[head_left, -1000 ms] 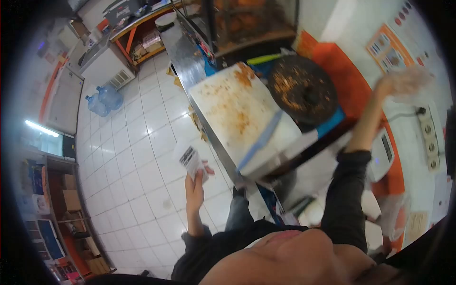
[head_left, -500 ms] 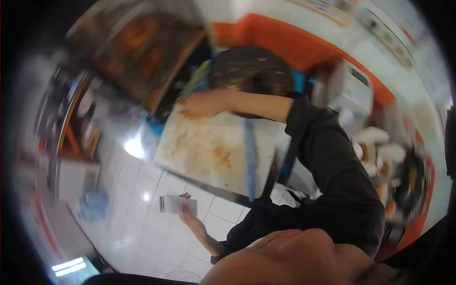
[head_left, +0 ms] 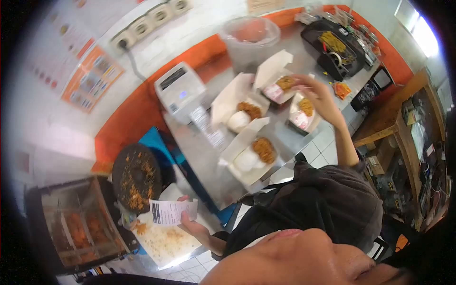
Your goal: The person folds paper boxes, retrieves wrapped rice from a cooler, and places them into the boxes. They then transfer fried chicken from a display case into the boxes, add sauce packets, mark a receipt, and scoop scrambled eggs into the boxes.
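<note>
My left hand [head_left: 192, 225] is low in the view and holds a printed paper receipt [head_left: 171, 212] above a stained white cutting board [head_left: 164, 242]. My right hand [head_left: 320, 97] reaches over several open white food boxes on the steel counter [head_left: 199, 152]. Its fingertips pinch a fried piece [head_left: 286, 83] in the far box [head_left: 275, 78]. A second box [head_left: 304, 113] lies just under the palm. Two nearer boxes [head_left: 249, 156] each hold a white rice mound and fried pieces.
A white receipt printer [head_left: 180, 90] stands at the counter's back, a clear plastic tub [head_left: 249, 40] beside it. A black tray [head_left: 335, 47] with utensils is at the far right. A round dark pan [head_left: 137, 178] with crumbs and a glass warmer [head_left: 76, 228] sit at the left.
The view has swung from the cutting board to the boxes. My right hand left the board and now hovers at the far box. My left hand still holds the receipt.
</note>
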The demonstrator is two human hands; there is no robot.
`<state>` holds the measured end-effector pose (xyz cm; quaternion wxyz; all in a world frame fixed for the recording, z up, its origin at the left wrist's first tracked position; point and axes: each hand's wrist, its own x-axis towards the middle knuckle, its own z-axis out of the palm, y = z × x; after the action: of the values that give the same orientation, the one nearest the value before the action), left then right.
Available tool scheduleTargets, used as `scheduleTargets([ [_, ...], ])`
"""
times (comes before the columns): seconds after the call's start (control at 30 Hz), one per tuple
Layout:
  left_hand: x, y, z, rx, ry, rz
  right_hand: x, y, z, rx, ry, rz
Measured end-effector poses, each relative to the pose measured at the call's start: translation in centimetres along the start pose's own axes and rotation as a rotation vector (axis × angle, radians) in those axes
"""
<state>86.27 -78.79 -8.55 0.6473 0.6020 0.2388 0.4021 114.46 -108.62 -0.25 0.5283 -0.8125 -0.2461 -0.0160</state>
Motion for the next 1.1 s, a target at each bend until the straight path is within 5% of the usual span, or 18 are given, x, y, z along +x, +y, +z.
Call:
scheduleTargets([
  [0.07,-1.3,-0.5,6.7,0.042,-0.033,-0.016,-1.8,10.5,-8.0,-0.236,0.337,0.102],
  [0.13,-3.1,-0.1,13.8,0.231,-0.15,0.02,-3.4,18.2,-15.0,-0.28,0.421,0.268],
  [0.23,-6.8,-6.7,23.7,0.385,-0.248,-0.011,-4.8,36.2,-22.9,-0.624,0.427,0.248],
  [0.33,-10.4,-7.7,34.3,0.562,-0.474,-0.118,-3.3,41.2,-24.9,-0.609,0.377,0.286],
  [0.47,-13.3,-3.8,47.9,0.708,-0.797,-0.382,-0.5,41.1,-25.2,-0.72,0.308,0.442],
  [0.57,-15.7,-6.4,50.2,0.578,-0.896,-0.181,0.1,41.2,-25.4,-0.455,0.134,0.678],
  [0.83,-18.4,-10.5,52.8,0.497,-0.661,-0.292,0.8,39.2,-21.4,-0.333,0.11,0.374],
  [0.9,-18.7,-10.6,52.6,0.565,-0.687,-0.15,1.2,37.6,-20.9,-0.307,0.06,0.254],
  [0.97,-19.2,-10.0,52.1,0.579,-0.609,-0.14,2.0,36.1,-20.9,-0.607,0.039,0.051],
  [1.1,-20.5,-11.3,47.9,0.645,-0.53,-0.089,2.0,37.5,-20.1,-0.521,-0.198,-0.04],
])
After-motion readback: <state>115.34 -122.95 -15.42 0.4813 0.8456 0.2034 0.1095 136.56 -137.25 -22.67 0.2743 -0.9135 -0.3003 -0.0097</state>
